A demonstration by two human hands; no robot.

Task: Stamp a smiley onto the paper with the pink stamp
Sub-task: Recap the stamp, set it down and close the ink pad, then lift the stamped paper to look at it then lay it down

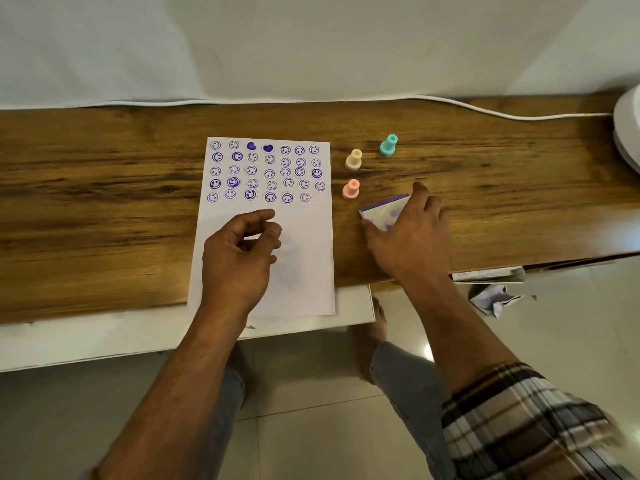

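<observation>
A white paper (304, 237) lies on the wooden table, its upper half filled with several rows of purple smiley prints and two hearts. The pink stamp (351, 189) stands upright just right of the paper, untouched. My left hand (239, 251) hovers over the paper's blank lower half, fingers loosely curled and holding nothing. My right hand (412, 233) grips the ink pad (384, 213), a white case with a purple edge, thumb on its near corner and fingers over its far side. The pad sits slightly right of and below the pink stamp.
A cream stamp (353, 160) and a teal stamp (388, 145) stand behind the pink one. A white cable (485, 112) runs along the table's far edge to a white appliance (628, 129) at the right. Crumpled paper (495, 299) lies on the floor below the table's near edge.
</observation>
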